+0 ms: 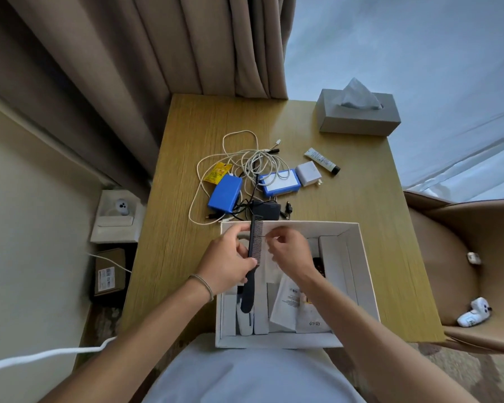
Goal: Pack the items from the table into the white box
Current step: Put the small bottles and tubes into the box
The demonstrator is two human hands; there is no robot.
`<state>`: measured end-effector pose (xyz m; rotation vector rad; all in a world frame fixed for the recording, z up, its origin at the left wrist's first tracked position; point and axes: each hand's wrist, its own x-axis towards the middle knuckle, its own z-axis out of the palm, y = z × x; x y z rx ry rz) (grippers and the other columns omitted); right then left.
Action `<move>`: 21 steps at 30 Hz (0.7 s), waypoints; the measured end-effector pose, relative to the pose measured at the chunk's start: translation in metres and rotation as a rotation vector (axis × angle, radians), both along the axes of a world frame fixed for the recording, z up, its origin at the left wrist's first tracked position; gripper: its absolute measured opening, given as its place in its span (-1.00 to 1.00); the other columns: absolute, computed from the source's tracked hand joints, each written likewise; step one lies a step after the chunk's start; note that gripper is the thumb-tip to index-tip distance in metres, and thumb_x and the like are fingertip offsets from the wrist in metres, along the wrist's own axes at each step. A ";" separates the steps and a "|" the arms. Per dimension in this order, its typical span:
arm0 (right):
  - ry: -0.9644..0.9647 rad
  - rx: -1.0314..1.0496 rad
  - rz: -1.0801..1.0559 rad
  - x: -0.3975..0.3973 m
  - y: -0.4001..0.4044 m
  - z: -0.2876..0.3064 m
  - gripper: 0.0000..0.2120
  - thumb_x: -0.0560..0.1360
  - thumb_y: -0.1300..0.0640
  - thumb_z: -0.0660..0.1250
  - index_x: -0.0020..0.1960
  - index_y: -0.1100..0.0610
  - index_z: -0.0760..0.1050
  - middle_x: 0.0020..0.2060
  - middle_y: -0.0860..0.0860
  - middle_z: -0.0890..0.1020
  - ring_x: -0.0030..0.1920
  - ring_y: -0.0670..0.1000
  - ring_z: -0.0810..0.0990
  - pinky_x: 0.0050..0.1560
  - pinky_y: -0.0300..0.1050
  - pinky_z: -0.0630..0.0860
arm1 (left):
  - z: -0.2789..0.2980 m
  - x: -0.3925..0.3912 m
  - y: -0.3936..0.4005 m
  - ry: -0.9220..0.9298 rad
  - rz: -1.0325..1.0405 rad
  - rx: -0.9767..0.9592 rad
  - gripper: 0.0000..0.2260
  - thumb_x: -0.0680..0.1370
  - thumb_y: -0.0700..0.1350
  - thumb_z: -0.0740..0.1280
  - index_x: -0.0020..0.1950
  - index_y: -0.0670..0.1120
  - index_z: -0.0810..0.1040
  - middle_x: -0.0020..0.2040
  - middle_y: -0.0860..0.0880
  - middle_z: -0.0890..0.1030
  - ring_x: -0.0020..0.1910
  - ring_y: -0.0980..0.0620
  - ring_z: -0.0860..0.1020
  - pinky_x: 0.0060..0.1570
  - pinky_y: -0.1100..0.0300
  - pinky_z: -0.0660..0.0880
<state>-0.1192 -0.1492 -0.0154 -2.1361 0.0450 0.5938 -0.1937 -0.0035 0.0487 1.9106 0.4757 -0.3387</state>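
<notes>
A black comb point(254, 251) is held upright over the white box point(364, 274) at the table's near edge. My left hand point(226, 264) grips the comb at its middle. My right hand point(291, 254) hovers beside the teeth, fingertips pinched together close to them. Inside the box lie white packets and paper items point(288, 303). Beyond the box on the wooden table point(346, 213) lie tangled white cables point(245, 161), two blue boxes point(224, 194) point(280, 183), a black adapter point(265, 209), a white charger point(308, 173), a small tube point(322, 160) and a yellow packet point(217, 172).
A grey tissue box point(358, 114) stands at the table's far right corner. Curtains hang behind. A tan chair point(460, 257) with small white objects sits to the right. On the floor to the left are a white carton point(118, 216) and a brown box point(109, 271).
</notes>
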 end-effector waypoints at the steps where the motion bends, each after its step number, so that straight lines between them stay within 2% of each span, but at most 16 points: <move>1: -0.009 -0.016 -0.007 0.003 -0.009 0.003 -0.88 0.57 0.14 0.33 0.05 0.07 0.64 -0.06 -0.02 0.70 -0.09 -0.02 0.68 -0.02 0.03 0.67 | -0.003 0.002 -0.006 0.016 -0.003 -0.023 -0.32 0.45 -0.35 0.46 0.45 0.12 0.34 -0.20 -0.09 0.63 -0.36 0.04 0.66 -0.42 0.21 0.60; 4: 0.007 -0.112 0.036 0.010 -0.032 0.007 -0.85 0.57 0.15 0.31 0.07 0.08 0.64 -0.04 0.00 0.69 -0.08 0.01 0.67 -0.02 0.03 0.67 | -0.015 0.005 -0.024 0.042 -0.033 0.013 -0.18 0.43 -0.38 0.46 0.52 0.19 0.22 -0.17 -0.03 0.61 -0.35 0.03 0.66 -0.45 0.20 0.60; 7: 0.106 -0.260 0.310 0.009 -0.045 0.004 -0.90 0.57 0.14 0.33 0.02 0.04 0.63 0.00 -0.02 0.67 -0.09 -0.03 0.66 -0.01 -0.02 0.66 | -0.026 0.005 -0.039 0.058 -0.110 0.124 -0.29 0.46 -0.32 0.42 0.48 0.15 0.23 -0.25 0.00 0.62 -0.41 0.05 0.65 -0.49 0.15 0.61; 10: 0.116 -0.380 0.627 0.000 -0.050 0.000 -0.88 0.54 0.15 0.37 0.01 -0.03 0.63 0.10 -0.05 0.65 -0.08 -0.04 0.62 -0.10 -0.13 0.57 | -0.032 0.004 -0.048 0.056 -0.149 0.237 -0.44 0.48 -0.24 0.42 0.40 0.09 0.31 -0.31 0.01 0.62 -0.40 0.08 0.62 -0.40 0.10 0.62; 14: 0.019 -0.579 0.865 -0.016 -0.044 -0.005 -0.86 0.53 0.16 0.34 0.02 -0.02 0.63 -0.04 0.00 0.66 -0.06 0.04 0.63 -0.04 -0.01 0.64 | -0.037 0.008 -0.051 0.066 -0.152 0.307 -0.63 0.45 -0.16 0.47 0.20 0.04 0.48 -0.35 0.08 0.59 -0.31 0.12 0.59 -0.28 0.16 0.55; 17: -0.149 -0.730 0.998 -0.027 -0.044 -0.008 -0.90 0.56 0.19 0.27 -0.13 0.13 0.51 -0.21 0.06 0.60 -0.20 0.11 0.60 -0.18 -0.02 0.60 | -0.041 0.012 -0.050 0.077 -0.142 0.329 -0.67 0.44 -0.14 0.50 0.14 0.04 0.49 -0.30 0.10 0.60 -0.24 0.10 0.61 -0.22 0.17 0.55; 19: -0.199 -0.771 1.094 -0.032 -0.048 -0.011 -0.91 0.55 0.24 0.26 -0.11 0.15 0.51 -0.17 0.10 0.62 -0.23 0.12 0.57 -0.19 -0.04 0.55 | -0.044 0.013 -0.050 0.082 -0.127 0.332 -0.65 0.45 -0.19 0.49 0.16 0.02 0.49 -0.25 0.09 0.60 -0.21 0.07 0.63 -0.23 0.21 0.55; 21: -0.219 -0.752 1.107 -0.035 -0.053 -0.013 -0.89 0.52 0.28 0.26 0.00 0.16 0.53 -0.12 0.12 0.65 -0.22 0.13 0.56 -0.18 -0.03 0.54 | -0.045 0.014 -0.051 0.089 -0.106 0.313 -0.61 0.44 -0.24 0.48 0.20 0.00 0.48 -0.20 0.06 0.61 -0.17 0.02 0.65 -0.18 0.16 0.61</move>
